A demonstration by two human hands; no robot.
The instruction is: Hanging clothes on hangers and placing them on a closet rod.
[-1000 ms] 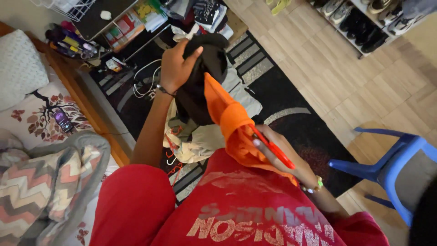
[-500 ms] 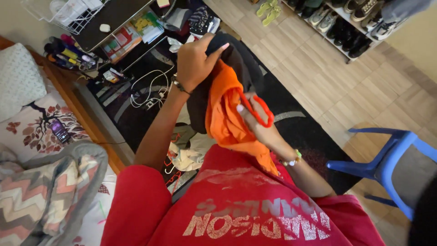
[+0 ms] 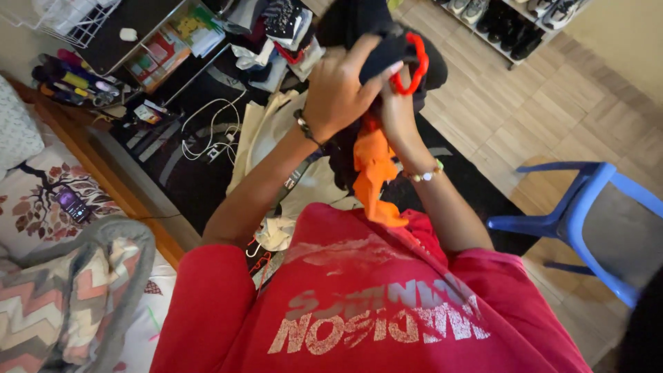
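Both hands, left hand [image 3: 338, 93] and right hand [image 3: 395, 103], are gripping the black garment [image 3: 373, 27] around the red hanger [image 3: 412, 65]. The orange cloth [image 3: 373, 173] is hanging below the hanger; it could probably slip off.

Soft, even daylight filled the room, brightest on the pale wooden floor [image 3: 552, 103] beyond the blue plastic chair [image 3: 587, 214], where the boards looked slightly washed out. Only faint, diffuse shadows lay beneath the chair, and no hard glare showed. The dark rug [image 3: 186, 173] on the far side from the chair swallowed detail. The red shirt [image 3: 373, 304] nearest the lens was softly out of focus, its colour heavily saturated. The raised hands showed slight motion blur. Wide-angle distortion bent lines toward the frame edges, and a dark blurred shape intruded at the corner below the chair.
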